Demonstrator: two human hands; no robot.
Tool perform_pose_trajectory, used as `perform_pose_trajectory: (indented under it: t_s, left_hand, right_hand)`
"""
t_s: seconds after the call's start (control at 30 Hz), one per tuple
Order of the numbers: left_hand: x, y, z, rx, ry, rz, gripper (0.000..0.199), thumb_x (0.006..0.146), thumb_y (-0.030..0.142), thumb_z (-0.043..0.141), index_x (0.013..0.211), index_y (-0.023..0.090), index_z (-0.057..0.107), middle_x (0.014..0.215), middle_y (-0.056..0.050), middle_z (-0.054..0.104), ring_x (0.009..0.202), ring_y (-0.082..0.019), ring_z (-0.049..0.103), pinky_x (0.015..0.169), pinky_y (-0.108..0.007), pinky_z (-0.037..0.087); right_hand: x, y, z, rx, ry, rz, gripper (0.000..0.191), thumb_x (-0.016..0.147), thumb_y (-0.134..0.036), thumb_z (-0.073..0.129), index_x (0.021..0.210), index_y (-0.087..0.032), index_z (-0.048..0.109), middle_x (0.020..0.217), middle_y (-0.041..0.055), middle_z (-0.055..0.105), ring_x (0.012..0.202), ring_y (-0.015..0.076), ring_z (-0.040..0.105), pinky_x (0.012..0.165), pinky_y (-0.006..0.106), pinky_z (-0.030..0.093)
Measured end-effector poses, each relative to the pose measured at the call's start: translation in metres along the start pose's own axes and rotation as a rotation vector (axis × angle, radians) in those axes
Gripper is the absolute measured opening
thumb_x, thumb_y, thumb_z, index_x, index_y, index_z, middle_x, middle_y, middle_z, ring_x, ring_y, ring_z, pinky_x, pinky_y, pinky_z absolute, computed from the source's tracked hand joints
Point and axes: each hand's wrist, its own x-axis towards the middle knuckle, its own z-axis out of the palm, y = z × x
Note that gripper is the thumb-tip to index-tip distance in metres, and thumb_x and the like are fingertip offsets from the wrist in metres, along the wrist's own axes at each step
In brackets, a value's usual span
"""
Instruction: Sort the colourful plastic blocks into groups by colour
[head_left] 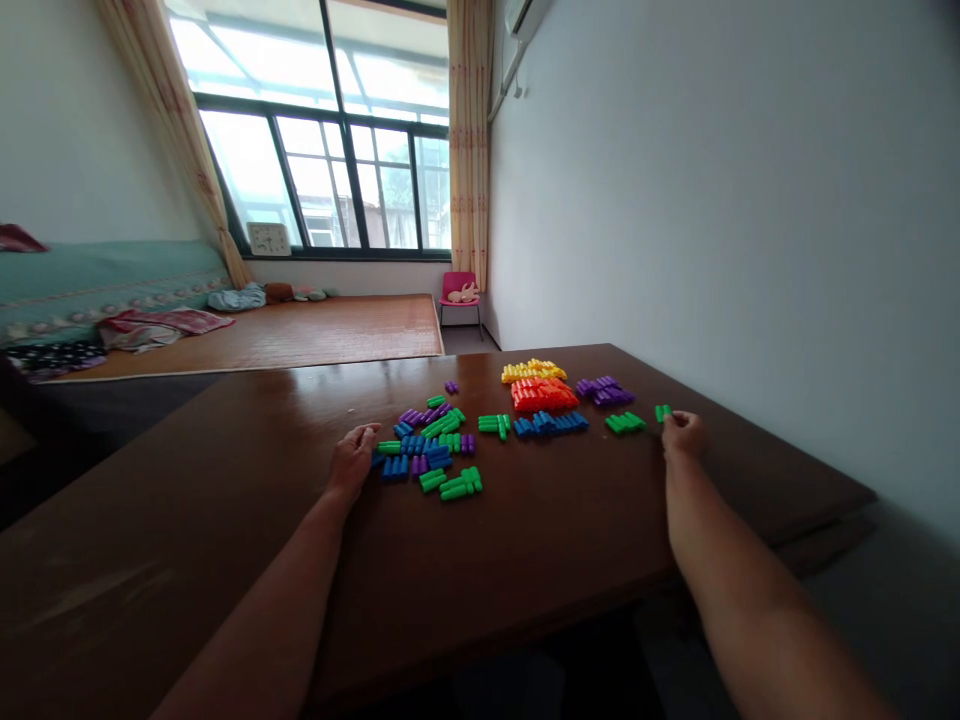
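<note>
My right hand is at the right of the brown table, its fingers pinched on a small green plastic block of joined rounded bars. Just left of it lie other green blocks. My left hand is at the left edge of a mixed group, with its fingers curled together. Its fingertips are beside a green block and blue blocks; whether they grip one is hidden. Purple blocks and more green blocks lie in this group.
Sorted piles of yellow blocks, red blocks, blue blocks and purple blocks lie between the hands. The table has a white wall on its right. Beyond it are a low bed and a pink chair.
</note>
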Motion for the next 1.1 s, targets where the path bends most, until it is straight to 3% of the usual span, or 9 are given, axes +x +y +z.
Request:
perform_pose_trajectory:
  t_s: [0.23, 0.47, 0.63, 0.73, 0.8, 0.9, 1.03, 1.1]
  left_hand:
    - [0.001, -0.002, -0.002, -0.037, -0.035, -0.015, 0.047, 0.076, 0.054, 0.052, 0.096, 0.016, 0.07, 0.089, -0.008, 0.073, 0.087, -0.025, 0.066, 0.072, -0.033, 0.054]
    - [0.005, -0.009, -0.001, 0.015, -0.088, 0.035, 0.049, 0.079, 0.05, 0.046, 0.104, 0.014, 0.068, 0.096, -0.01, 0.071, 0.092, -0.026, 0.066, 0.074, -0.033, 0.053]
    - [0.003, -0.007, -0.001, 0.043, -0.099, 0.039, 0.048, 0.08, 0.048, 0.044, 0.104, 0.014, 0.068, 0.093, -0.009, 0.071, 0.087, -0.025, 0.066, 0.073, -0.034, 0.053]
    - [0.003, -0.004, -0.001, 0.11, -0.101, 0.059, 0.045, 0.082, 0.046, 0.042, 0.103, 0.016, 0.068, 0.095, -0.009, 0.071, 0.089, -0.025, 0.065, 0.076, -0.034, 0.052]
    - [0.003, -0.003, 0.0, 0.17, -0.11, 0.083, 0.043, 0.083, 0.043, 0.041, 0.103, 0.017, 0.069, 0.096, -0.008, 0.071, 0.091, -0.025, 0.064, 0.079, -0.034, 0.05]
    - [0.003, -0.003, 0.001, 0.211, -0.126, 0.122, 0.041, 0.084, 0.039, 0.04, 0.102, 0.017, 0.069, 0.099, -0.009, 0.07, 0.093, -0.025, 0.063, 0.081, -0.034, 0.049]
    - [0.002, -0.004, 0.003, 0.215, -0.121, 0.151, 0.041, 0.085, 0.037, 0.038, 0.101, 0.015, 0.07, 0.101, -0.01, 0.07, 0.094, -0.024, 0.063, 0.083, -0.034, 0.049]
    - [0.001, -0.004, 0.004, 0.212, -0.125, 0.154, 0.041, 0.085, 0.036, 0.038, 0.101, 0.015, 0.07, 0.099, -0.01, 0.07, 0.092, -0.024, 0.064, 0.082, -0.034, 0.049]
  right_hand:
    - [-0.009, -0.019, -0.001, -0.21, -0.148, -0.116, 0.023, 0.077, -0.033, 0.055, 0.085, -0.014, 0.066, 0.085, 0.0131, 0.069, 0.078, 0.0237, 0.063, 0.077, 0.038, 0.048]
    - [-0.012, -0.023, -0.002, -0.377, -0.26, -0.111, 0.031, 0.081, -0.028, 0.047, 0.094, -0.016, 0.074, 0.093, 0.0157, 0.071, 0.084, 0.0269, 0.065, 0.074, 0.036, 0.048]
    - [-0.011, -0.02, -0.004, -0.258, -0.138, -0.127, 0.036, 0.082, -0.024, 0.042, 0.102, -0.013, 0.07, 0.096, 0.016, 0.069, 0.088, 0.0259, 0.063, 0.08, 0.037, 0.046]
    - [-0.019, -0.033, -0.01, -0.16, -0.023, -0.282, 0.039, 0.084, -0.022, 0.038, 0.111, -0.01, 0.063, 0.108, 0.0175, 0.066, 0.099, 0.0262, 0.059, 0.09, 0.039, 0.042]
    - [-0.034, -0.053, -0.014, -0.118, -0.02, -0.428, 0.039, 0.087, -0.022, 0.035, 0.116, -0.01, 0.059, 0.114, 0.017, 0.063, 0.107, 0.0261, 0.055, 0.096, 0.04, 0.038]
    - [-0.075, -0.099, -0.017, -0.067, -0.166, -0.661, 0.04, 0.092, -0.024, 0.03, 0.121, -0.013, 0.056, 0.119, 0.0149, 0.061, 0.113, 0.0255, 0.051, 0.1, 0.039, 0.035]
    - [-0.155, -0.163, -0.012, -0.038, -0.663, -1.04, 0.036, 0.095, -0.03, 0.035, 0.119, -0.021, 0.06, 0.12, 0.0086, 0.063, 0.114, 0.0247, 0.051, 0.102, 0.038, 0.034]
    - [-0.19, -0.19, -0.005, -0.077, -0.858, -1.154, 0.034, 0.094, -0.031, 0.039, 0.123, -0.03, 0.058, 0.126, 0.0024, 0.061, 0.119, 0.0241, 0.049, 0.103, 0.037, 0.034]
